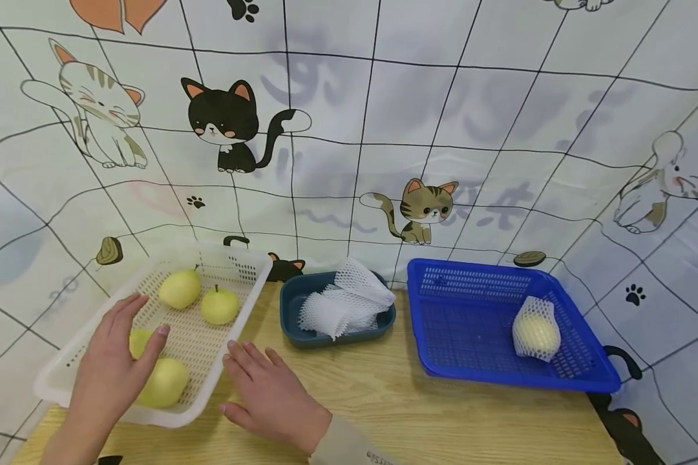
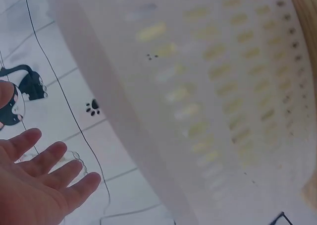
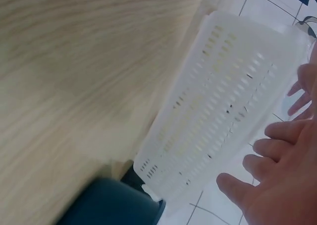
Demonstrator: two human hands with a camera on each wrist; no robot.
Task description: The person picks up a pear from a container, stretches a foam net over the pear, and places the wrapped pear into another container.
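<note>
My left hand (image 1: 113, 361) hovers above the left part of a white perforated basket (image 1: 193, 337), fingers spread and holding nothing. Several pale yellow pears (image 1: 180, 289) lie in the basket; one beneath that hand is partly hidden. Beside the basket's right rim is my right hand (image 1: 276, 397), its fingers extended and nothing in them; whether the fingertips touch the rim I cannot tell. In the left wrist view the left hand (image 2: 39, 185) has loosely spread fingers near the basket wall (image 2: 124, 86). The right wrist view has the relaxed right hand (image 3: 287, 170) by the basket side (image 3: 223, 106).
A dark teal tray (image 1: 302, 337) holding white foam net sleeves (image 1: 340, 313) stands in the middle, near the wall. To its right, a blue basket (image 1: 465, 345) contains one pear in a foam net (image 1: 536, 334). A cat-patterned cloth (image 1: 337, 116) hangs behind the wooden table (image 1: 384, 400).
</note>
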